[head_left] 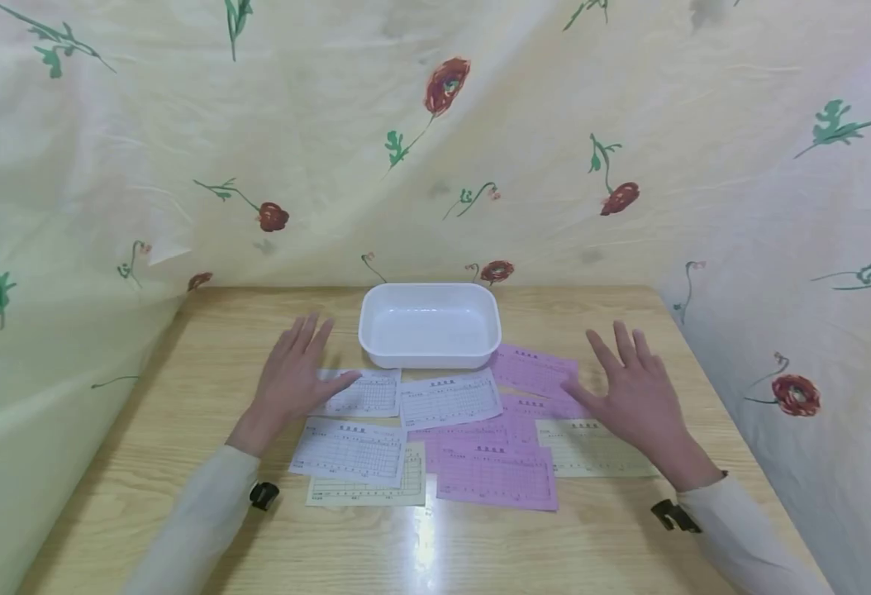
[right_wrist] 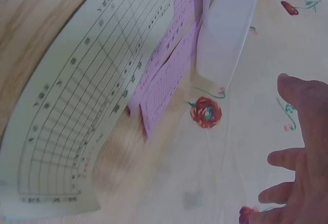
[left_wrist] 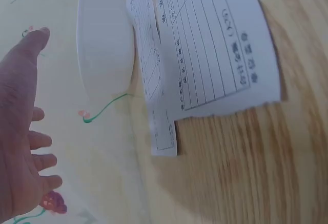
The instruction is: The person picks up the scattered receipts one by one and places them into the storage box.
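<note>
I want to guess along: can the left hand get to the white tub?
Probably yes: the left hand is empty and close to the white tub, and nothing stands between them.

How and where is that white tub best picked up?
Probably by the rim at its short ends: left hand from the left, right hand from the right. The white tub is oblong and upright, its rim raised and uncovered.

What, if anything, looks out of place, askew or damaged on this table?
The pink slips, white slips and pale green slips lie askew, overlapping at different angles near the white tray. In the left wrist view, the nearest white slip has a ragged short edge, perhaps torn. Nothing looks spilled.
</note>
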A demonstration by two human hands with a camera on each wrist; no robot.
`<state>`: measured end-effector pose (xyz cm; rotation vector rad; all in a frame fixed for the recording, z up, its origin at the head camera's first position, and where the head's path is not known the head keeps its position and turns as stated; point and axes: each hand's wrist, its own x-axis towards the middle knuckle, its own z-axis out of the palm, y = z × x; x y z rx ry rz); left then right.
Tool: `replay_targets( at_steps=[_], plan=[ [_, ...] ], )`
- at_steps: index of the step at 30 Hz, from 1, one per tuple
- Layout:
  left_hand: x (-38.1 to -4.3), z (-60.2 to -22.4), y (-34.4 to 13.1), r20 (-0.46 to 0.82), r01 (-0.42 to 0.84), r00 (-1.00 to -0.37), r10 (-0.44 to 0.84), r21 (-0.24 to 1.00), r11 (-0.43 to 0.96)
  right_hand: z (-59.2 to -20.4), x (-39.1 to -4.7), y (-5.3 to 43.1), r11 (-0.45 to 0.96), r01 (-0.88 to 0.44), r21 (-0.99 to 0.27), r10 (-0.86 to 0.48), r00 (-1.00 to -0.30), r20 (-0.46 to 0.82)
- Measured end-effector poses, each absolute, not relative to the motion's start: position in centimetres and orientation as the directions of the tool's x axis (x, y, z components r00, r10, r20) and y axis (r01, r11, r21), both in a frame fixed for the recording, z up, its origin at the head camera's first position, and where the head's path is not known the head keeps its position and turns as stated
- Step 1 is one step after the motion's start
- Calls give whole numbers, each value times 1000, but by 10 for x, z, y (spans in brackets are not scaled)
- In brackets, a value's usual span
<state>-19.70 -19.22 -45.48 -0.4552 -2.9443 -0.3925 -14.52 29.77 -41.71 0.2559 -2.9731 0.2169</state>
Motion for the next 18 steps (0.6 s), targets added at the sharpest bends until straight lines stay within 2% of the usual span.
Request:
replay_targets(
  at_steps=[8, 18],
  plan=[
    [-205, -460, -185, 186, 317, -947, 262, 421, 850, -418, -136, 315, 969, -202, -143, -171, -965, 200],
    [-216, -468, -173, 176, 281, -960, 219, 586, 760, -423, -123, 334, 953, -127, -276, -82, -982, 170]
  ],
)
